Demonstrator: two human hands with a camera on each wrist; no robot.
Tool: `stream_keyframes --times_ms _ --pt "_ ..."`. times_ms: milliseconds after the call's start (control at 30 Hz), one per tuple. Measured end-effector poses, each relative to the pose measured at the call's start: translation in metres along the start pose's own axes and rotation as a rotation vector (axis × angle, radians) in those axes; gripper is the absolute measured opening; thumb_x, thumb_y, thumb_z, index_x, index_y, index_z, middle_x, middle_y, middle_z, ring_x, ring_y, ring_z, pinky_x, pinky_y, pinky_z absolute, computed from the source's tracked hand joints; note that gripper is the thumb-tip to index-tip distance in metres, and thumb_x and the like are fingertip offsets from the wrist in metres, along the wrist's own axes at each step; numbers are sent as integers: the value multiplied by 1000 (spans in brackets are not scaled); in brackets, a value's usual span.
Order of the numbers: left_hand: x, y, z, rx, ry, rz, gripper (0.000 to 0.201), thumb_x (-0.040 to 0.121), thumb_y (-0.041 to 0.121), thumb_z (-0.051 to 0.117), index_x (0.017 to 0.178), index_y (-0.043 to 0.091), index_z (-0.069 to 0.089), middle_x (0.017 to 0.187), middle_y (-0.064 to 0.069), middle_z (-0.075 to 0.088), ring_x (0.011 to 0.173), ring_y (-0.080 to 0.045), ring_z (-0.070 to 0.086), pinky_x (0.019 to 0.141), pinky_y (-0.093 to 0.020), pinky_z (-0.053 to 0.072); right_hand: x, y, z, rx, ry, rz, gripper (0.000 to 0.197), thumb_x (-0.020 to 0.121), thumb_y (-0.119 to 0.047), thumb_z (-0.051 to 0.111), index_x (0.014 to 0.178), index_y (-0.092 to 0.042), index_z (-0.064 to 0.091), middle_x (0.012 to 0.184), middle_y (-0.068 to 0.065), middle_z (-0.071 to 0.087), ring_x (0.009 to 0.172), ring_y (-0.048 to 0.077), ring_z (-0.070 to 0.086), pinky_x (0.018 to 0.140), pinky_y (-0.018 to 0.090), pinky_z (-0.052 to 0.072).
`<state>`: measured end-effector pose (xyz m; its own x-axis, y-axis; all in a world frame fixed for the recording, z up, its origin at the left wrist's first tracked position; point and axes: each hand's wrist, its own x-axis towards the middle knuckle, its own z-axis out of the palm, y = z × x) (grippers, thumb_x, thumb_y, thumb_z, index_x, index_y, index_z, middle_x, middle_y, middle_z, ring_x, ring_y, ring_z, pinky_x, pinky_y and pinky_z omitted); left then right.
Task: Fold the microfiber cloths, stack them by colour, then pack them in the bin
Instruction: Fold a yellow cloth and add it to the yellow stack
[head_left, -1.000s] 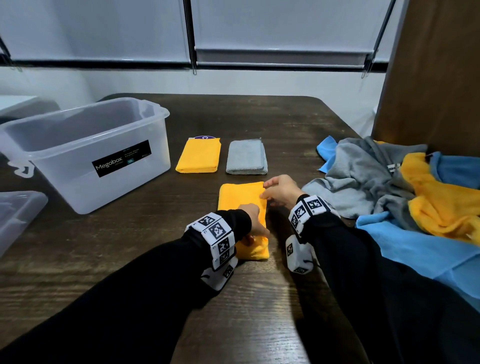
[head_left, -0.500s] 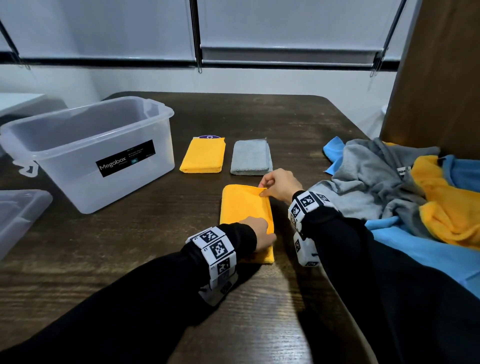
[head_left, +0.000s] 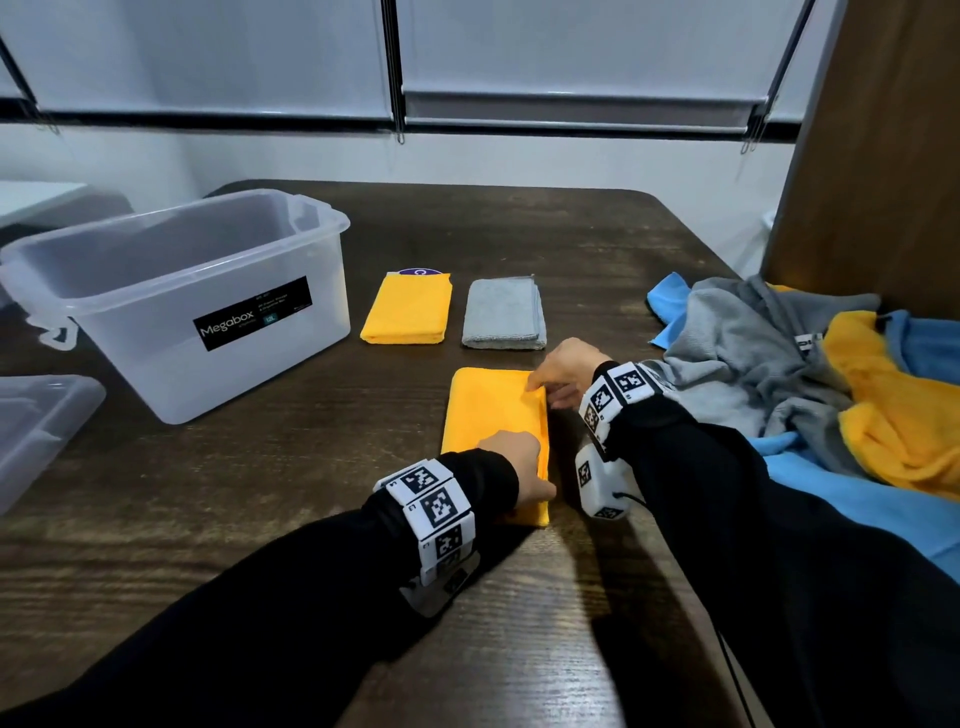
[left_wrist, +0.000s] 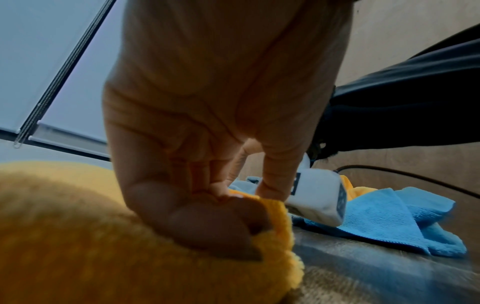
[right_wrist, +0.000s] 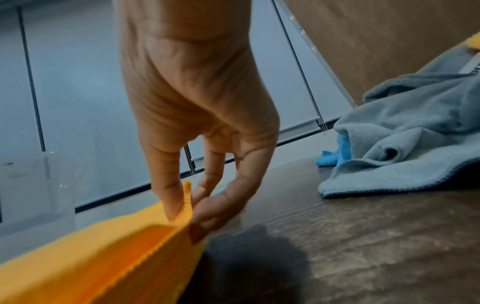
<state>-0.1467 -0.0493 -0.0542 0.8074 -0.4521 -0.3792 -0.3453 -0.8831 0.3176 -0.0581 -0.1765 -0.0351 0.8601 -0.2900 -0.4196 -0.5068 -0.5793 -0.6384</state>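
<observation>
Right hand (head_left: 563, 370) grip pinches yellow cloth (head_left: 493, 410) corner; left hand (head_left: 519, 467) likewise (near edge).

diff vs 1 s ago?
Both hands shifted along the right edge of the yellow cloth: right hand now pinches its far corner, left hand presses the near end. Folded yellow and grey cloths, bin unchanged.

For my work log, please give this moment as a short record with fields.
cloth in work: yellow cloth, on table
left hand: grips near right corner
right hand: pinches far right corner
folded: yellow stack, grey stack
bin: holds no cloths
unfolded pile: at right
</observation>
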Motion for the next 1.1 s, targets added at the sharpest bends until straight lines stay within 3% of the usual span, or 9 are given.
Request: stream_keyframes --times_ms 133,233,300,467,567,667,800,867,1100 --pt "-8 -1 -1 18 26 19 36 83 37 64 64 15 42 63 -2 48 59 -19 49 48 -26 38 4 -4 0 18 68 -46 24 75 -2 78 93 -2 62 76 13 67 63 18 66 67 32 60" --pt "-16 3 -4 134 99 35 37 84 34 64 66 16 37 65 -1 43 60 -20 46 46 -26 33 8 -7 0 57 18 -85 18 76 4 73 92 -1 67 90 15 71 75 20 70 74 35 61" --pt "-18 7 -5 205 117 43 35 85 27 63 66 15 36 67 -2 42 66 -22 48 46 -26 32 9 -8 1 33 -23 -127 12 78 3 72 82 -8 71 97 11 72 86 19 70 81 36 59" --pt "-11 12 2 213 14 88 21 91 24 58 87 8 44 70 -3 41 61 -21 45 49 -28 34 14 0 6 -64 10 -224 14 77 -6 79 75 -19 72 98 3 68 97 14 63 82 32 59" --pt "-6 13 5 211 -36 105 21 94 26 53 92 7 44 74 -4 43 74 -24 49 59 -32 38 15 6 10 -194 71 -267 17 74 -12 81 71 -24 70 94 -1 69 97 15 62 84 33 56" --pt "-4 12 4 233 -36 114 21 95 26 52 91 7 44 70 -3 40 78 -24 49 54 -29 37 13 6 9 -255 99 -299 16 74 -20 81 70 -26 68 88 -3 67 92 16 63 78 33 56" --pt "-2 10 8 238 -28 112 23 96 29 48 91 8 42 69 -3 37 76 -24 46 58 -31 37 8 3 -3 -190 96 -251 7 80 -20 77 82 -16 71 85 3 70 80 16 65 72 31 60" --pt "-3 11 10 226 -18 109 24 98 32 44 93 8 42 68 -3 36 76 -25 46 61 -33 37 5 2 -7 -154 64 -175 14 82 -17 73 92 -8 68 80 7 70 73 16 67 72 33 60" --pt "-13 12 1 177 -2 144 21 89 22 61 91 7 47 68 0 37 77 -22 46 55 -28 34 1 5 -3 -175 67 -118 19 77 -4 73 95 2 68 90 17 73 78 25 73 73 42 61"
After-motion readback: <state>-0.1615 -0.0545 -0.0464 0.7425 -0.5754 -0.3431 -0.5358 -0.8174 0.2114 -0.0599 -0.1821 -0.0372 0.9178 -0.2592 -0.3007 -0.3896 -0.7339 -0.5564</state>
